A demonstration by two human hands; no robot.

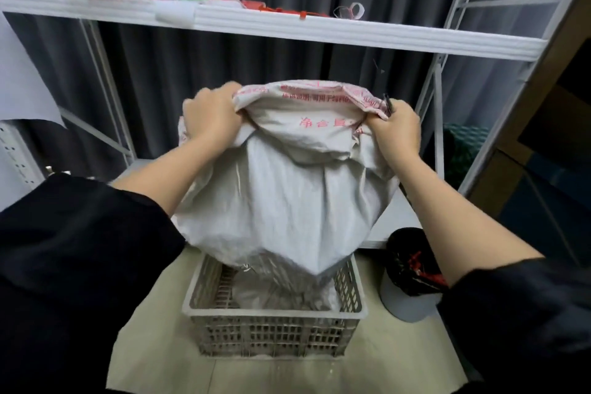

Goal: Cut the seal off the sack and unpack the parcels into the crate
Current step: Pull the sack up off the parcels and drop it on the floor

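Two grips — left hand (209, 115), right hand (395, 128) — clutch sack (281, 201) top corners; sack hangs over crate (275, 329)

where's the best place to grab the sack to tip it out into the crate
Grip the sack by its bunched upper end, one hand at each corner from the sides, as the left hand and right hand do now. That end has rolled folds that give purchase, and it hangs with its lower end over the crate, so lifting there should let the contents slide down.
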